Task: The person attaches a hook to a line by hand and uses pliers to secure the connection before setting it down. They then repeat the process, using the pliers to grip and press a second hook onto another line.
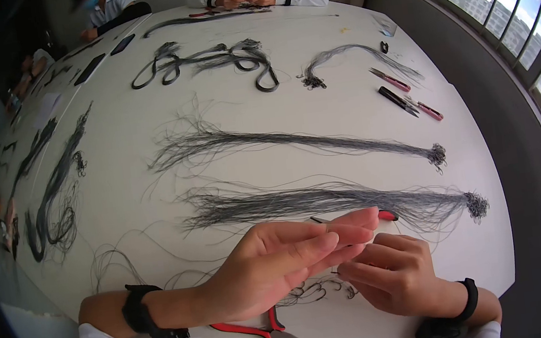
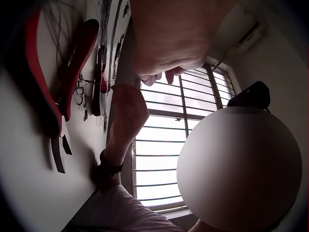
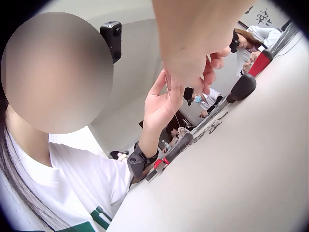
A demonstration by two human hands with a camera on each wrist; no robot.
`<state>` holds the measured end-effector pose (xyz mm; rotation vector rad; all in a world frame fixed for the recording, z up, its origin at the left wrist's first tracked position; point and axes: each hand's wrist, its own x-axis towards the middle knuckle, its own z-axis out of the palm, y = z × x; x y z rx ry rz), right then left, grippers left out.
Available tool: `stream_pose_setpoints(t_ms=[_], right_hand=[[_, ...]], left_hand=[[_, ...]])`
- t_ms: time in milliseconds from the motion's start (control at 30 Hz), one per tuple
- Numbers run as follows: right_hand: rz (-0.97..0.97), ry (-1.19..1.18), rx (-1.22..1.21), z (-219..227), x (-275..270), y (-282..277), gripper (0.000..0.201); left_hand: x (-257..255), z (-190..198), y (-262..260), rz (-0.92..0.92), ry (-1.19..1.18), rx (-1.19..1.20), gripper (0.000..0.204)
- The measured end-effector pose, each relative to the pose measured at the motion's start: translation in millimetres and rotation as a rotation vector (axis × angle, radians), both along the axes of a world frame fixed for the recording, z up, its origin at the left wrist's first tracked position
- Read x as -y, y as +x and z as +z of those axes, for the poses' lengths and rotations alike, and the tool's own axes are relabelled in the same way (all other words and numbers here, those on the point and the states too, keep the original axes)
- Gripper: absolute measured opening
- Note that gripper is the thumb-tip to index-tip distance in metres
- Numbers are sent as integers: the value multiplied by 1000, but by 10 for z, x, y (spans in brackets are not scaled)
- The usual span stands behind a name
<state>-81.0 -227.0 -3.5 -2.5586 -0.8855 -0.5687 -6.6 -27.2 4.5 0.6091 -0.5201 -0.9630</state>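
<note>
My left hand [image 1: 288,261] is raised over the near part of the table with its fingers straight and its thumb along them. A thin fishing line [image 3: 176,117] runs across that hand in the right wrist view. Close beside its fingertips, my right hand [image 1: 394,272] has its fingers curled and seems to pinch the line; the pinch itself is mostly hidden. Beneath both hands lie loose fishing hooks [image 1: 316,290] with fine line. Red-handled pliers [image 1: 263,332] lie just below the left hand, jaws toward me. Another red-handled tool [image 1: 388,216] shows partly behind the fingers.
Two long bundles of dark line [image 1: 301,200] with clustered hooks [image 1: 478,206] at their right ends stretch across the white table [image 1: 117,188]. Coiled bundles [image 1: 203,62] lie farther off. Snips [image 1: 394,79] and a black-handled tool [image 1: 397,101] lie at right. Several people sit around the table.
</note>
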Motion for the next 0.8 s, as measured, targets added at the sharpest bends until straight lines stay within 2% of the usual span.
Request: stream_pose_setpoints(t_ms=[167, 267, 333, 467, 567, 633, 767, 800], right_hand=[[62, -21, -14, 40, -56, -45, 31], [61, -30, -2, 37, -73, -57, 29], [75, -41, 2, 34, -79, -60, 28], [84, -32, -13, -30, -79, -39, 29], [87, -13, -44, 22, -93, -53, 28], [117, 22, -43, 75, -101, -78, 28], [121, 127, 41, 61, -87, -85, 27], [87, 173, 35, 69, -74, -79, 26]], left_hand=[[-2, -10, -17, 8, 50, 23, 30], [-8, -67, -17, 21, 98, 118, 31], [-7, -68, -20, 58, 168, 292, 34], [8, 70, -56, 122, 141, 185, 37], [10, 56, -43, 117, 203, 216, 34], [41, -5, -77, 195, 342, 312, 30], [25, -18, -80, 103, 491, 341, 28], [16, 25, -78, 15, 552, 322, 28]])
